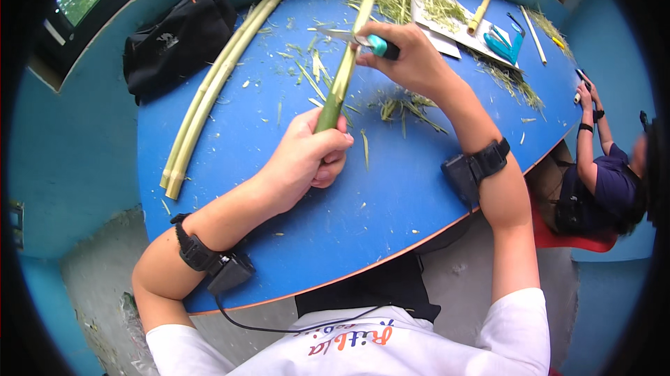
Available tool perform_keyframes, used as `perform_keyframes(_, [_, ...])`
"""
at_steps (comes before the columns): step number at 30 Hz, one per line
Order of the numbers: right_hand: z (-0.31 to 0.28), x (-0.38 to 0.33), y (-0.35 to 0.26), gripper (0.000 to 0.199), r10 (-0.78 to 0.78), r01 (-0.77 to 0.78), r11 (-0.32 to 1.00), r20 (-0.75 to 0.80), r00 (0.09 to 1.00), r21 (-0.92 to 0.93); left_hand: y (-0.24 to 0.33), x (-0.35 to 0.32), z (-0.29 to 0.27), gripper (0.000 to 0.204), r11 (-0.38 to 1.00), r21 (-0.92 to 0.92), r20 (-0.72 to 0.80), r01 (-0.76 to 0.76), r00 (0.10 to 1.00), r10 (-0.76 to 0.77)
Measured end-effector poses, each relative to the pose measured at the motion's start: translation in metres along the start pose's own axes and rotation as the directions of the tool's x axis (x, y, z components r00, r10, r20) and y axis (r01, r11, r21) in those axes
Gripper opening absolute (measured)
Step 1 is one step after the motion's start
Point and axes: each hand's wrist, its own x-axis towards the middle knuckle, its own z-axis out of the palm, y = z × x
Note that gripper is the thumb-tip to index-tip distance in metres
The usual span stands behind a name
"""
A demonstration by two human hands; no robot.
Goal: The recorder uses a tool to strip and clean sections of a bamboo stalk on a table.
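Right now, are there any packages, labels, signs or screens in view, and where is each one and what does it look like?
No packages, signs or lit screens show.
Logo patch: small pale mark on the black bag at the table's far left.
Shirt print: red and blue lettering on the white shirt, bottom centre.
White sheets: flat, under green shavings, far side of the blue table; any print too small to tell.

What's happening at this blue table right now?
A person's left hand grips the lower end of a long green bamboo strip, held tilted over the round blue table. The right hand presses a teal-handled knife against it. Green shavings litter the tabletop; two uncut green bamboo stalks lie to the left.
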Motion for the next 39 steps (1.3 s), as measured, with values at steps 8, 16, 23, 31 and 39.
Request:
perform_keyframes(8, [-0.012,-0.013,-0.010,0.025,0.158,-0.149,0.987,0.263,0.952,-0.054,-0.008,0.008,0.002,0.013,0.995,0.000,-0.012,0.101,0.995,-0.101])
perform_keyframes(16, [-0.018,-0.012,-0.011,0.025,0.280,-0.282,0.958,0.395,0.875,-0.053,-0.015,0.024,-0.004,0.013,0.996,0.020,0.043,0.088,0.995,-0.089])
perform_keyframes(23, [-0.018,-0.009,-0.001,0.023,0.280,-0.312,0.950,0.392,0.876,0.018,-0.012,0.029,0.000,0.013,0.999,0.004,0.031,0.046,0.998,-0.046])
perform_keyframes(31, [-0.023,-0.053,0.103,0.041,0.316,-0.344,0.887,0.137,0.939,0.310,-0.016,0.060,0.015,0.017,0.998,-0.065,0.062,-0.010,0.998,0.013])
perform_keyframes(39, [0.006,-0.038,0.080,0.026,0.208,-0.200,0.969,-0.045,0.977,0.145,-0.020,0.044,0.009,0.023,0.998,-0.014,-0.017,-0.064,0.998,0.064])
